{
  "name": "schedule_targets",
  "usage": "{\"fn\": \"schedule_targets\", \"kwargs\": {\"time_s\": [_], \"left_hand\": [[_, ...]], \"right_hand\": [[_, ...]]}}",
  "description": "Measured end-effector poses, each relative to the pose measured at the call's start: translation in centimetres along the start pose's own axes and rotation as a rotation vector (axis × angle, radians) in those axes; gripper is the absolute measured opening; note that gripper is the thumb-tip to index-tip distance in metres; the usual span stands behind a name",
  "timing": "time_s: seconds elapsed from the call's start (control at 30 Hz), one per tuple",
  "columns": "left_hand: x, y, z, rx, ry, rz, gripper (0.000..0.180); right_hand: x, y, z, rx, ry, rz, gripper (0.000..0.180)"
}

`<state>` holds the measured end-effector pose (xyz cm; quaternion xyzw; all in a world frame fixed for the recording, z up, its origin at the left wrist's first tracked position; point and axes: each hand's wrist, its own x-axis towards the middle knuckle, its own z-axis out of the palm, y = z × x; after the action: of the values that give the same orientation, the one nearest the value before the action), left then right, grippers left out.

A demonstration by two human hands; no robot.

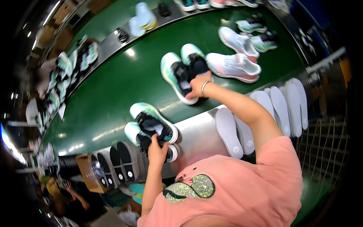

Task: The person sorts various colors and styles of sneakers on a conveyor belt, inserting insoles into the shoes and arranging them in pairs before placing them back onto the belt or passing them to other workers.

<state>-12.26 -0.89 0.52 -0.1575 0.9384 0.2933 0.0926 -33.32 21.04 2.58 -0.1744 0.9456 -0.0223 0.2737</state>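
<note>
Two pairs of mint-green and black sneakers lie on the green work surface. My left hand is closed on the nearer pair of sneakers, at the collars by the metal edge, with its thumb on top. Farther out and to the right, my right hand reaches across to the second pair of sneakers and grips it around the collars and heels. Some of its fingers are hidden among the shoes. White-and-pink sneakers rest just right of that hand.
White insoles stand along the metal ledge under my right arm. Black and grey insoles line the edge at left, by a cardboard box. More green sneakers sit at the far right. Another person is at lower left.
</note>
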Motion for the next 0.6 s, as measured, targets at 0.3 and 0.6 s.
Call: {"fn": "schedule_targets", "kwargs": {"time_s": [0.3, 0.6], "left_hand": [[0.0, 2.5, 1.1, -0.003, -0.094, 0.152, 0.044], [1.2, 3.0, 1.3, 0.060, -0.098, 0.198, 0.047]], "right_hand": [[-5.4, 12.2, 0.7, 0.324, 0.664, -0.007, 0.027], [-2.7, 26.2, -0.2, 0.365, -0.003, 0.123, 0.110]]}}
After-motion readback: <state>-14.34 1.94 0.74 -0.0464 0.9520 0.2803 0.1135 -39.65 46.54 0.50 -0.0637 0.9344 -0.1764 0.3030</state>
